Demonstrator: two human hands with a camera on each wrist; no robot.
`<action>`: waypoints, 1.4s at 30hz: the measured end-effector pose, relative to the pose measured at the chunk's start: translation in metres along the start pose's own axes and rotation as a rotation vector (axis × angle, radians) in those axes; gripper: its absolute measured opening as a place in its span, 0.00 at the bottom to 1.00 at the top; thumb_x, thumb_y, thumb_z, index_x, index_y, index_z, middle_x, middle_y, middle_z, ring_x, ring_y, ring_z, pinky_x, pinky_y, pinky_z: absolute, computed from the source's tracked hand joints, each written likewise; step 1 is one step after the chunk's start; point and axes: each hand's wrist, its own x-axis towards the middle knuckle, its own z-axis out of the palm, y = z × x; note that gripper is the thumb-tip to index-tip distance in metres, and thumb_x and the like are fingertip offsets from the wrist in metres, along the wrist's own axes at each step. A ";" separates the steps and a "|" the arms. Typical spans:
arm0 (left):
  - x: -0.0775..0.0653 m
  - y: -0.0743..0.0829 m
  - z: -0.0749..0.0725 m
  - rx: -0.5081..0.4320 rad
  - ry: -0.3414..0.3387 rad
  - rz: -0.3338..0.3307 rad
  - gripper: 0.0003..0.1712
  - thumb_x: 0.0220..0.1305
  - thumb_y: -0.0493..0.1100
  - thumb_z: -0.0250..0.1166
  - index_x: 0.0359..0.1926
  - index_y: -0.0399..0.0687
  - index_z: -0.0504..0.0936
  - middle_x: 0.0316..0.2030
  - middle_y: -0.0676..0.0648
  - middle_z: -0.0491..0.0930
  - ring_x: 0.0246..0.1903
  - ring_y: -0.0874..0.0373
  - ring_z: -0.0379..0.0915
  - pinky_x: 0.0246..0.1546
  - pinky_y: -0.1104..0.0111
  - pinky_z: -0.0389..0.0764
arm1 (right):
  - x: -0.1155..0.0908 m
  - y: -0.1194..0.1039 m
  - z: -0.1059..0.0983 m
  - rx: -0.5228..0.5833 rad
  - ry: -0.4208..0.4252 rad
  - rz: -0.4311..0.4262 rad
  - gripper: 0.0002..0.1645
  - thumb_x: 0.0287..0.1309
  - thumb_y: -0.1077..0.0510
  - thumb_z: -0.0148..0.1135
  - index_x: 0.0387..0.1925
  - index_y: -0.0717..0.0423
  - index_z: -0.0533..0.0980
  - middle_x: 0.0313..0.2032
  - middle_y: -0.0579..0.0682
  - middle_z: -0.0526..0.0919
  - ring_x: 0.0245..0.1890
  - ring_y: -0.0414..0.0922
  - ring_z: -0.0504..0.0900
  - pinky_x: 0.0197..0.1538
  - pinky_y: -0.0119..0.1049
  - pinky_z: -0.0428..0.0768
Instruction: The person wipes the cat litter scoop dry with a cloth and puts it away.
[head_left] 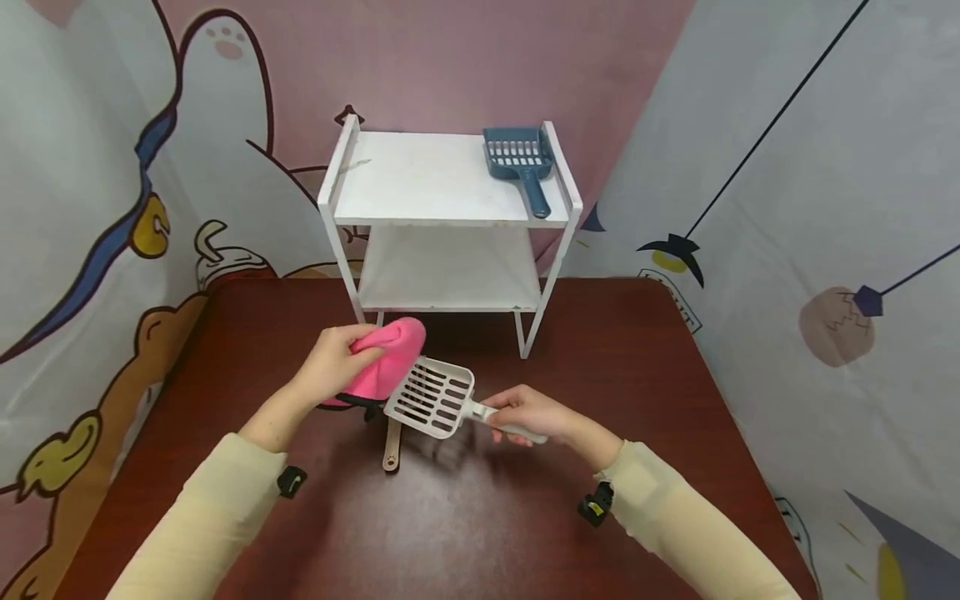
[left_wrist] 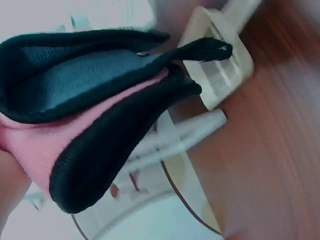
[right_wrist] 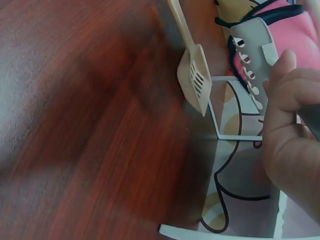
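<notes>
My left hand (head_left: 335,360) pinches a pink cloth piece (head_left: 386,358) with black edging between thumb and fingers. In the left wrist view its grey-blue lining and a black strap show. My right hand (head_left: 528,412) grips the handle of an off-white litter scoop (head_left: 433,396), its slotted head raised over the table. The pink cloth overlaps the head's left edge in the head view. Below them a beige slotted scoop (right_wrist: 196,77) lies on the table; mostly its handle (head_left: 392,446) shows from above, the rest hidden by the cloth and the off-white scoop.
A white two-tier shelf (head_left: 420,179) stands at the table's back. On its top tier, at the right, lies a dark blue litter scoop (head_left: 522,158). The brown table (head_left: 637,350) meets cartoon-printed walls at the back and sides.
</notes>
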 end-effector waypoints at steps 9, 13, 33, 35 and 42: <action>0.009 0.018 0.042 0.010 -0.266 0.153 0.08 0.58 0.39 0.66 0.40 0.47 0.85 0.30 0.52 0.82 0.24 0.69 0.66 0.29 0.76 0.71 | 0.006 -0.012 0.009 -0.030 -0.014 -0.062 0.22 0.61 0.63 0.53 0.55 0.69 0.71 0.21 0.48 0.78 0.10 0.35 0.66 0.16 0.27 0.65; 0.011 0.015 0.047 0.022 -0.289 0.160 0.07 0.57 0.40 0.66 0.38 0.47 0.85 0.32 0.53 0.84 0.26 0.69 0.69 0.32 0.76 0.72 | 0.004 -0.015 0.011 -0.066 -0.023 -0.072 0.21 0.61 0.63 0.54 0.55 0.68 0.71 0.21 0.50 0.78 0.10 0.35 0.66 0.16 0.27 0.66; 0.010 0.002 0.032 0.265 -0.338 0.158 0.08 0.56 0.33 0.65 0.38 0.43 0.84 0.32 0.51 0.84 0.28 0.66 0.72 0.34 0.74 0.74 | -0.002 -0.011 0.010 -0.108 -0.021 -0.109 0.23 0.60 0.63 0.56 0.56 0.69 0.71 0.21 0.57 0.77 0.10 0.35 0.67 0.15 0.28 0.66; 0.010 0.002 0.030 0.281 -0.331 0.169 0.09 0.56 0.32 0.64 0.39 0.42 0.84 0.34 0.50 0.84 0.29 0.65 0.74 0.36 0.72 0.75 | -0.003 -0.011 0.009 -0.111 -0.018 -0.106 0.23 0.60 0.63 0.56 0.56 0.69 0.71 0.21 0.52 0.77 0.11 0.36 0.67 0.15 0.28 0.66; 0.008 0.000 0.022 0.292 -0.284 0.166 0.11 0.56 0.35 0.66 0.42 0.43 0.84 0.37 0.47 0.84 0.33 0.61 0.77 0.39 0.66 0.78 | -0.006 -0.010 0.007 -0.096 -0.018 -0.102 0.23 0.60 0.64 0.56 0.56 0.70 0.70 0.21 0.53 0.77 0.11 0.37 0.67 0.15 0.28 0.66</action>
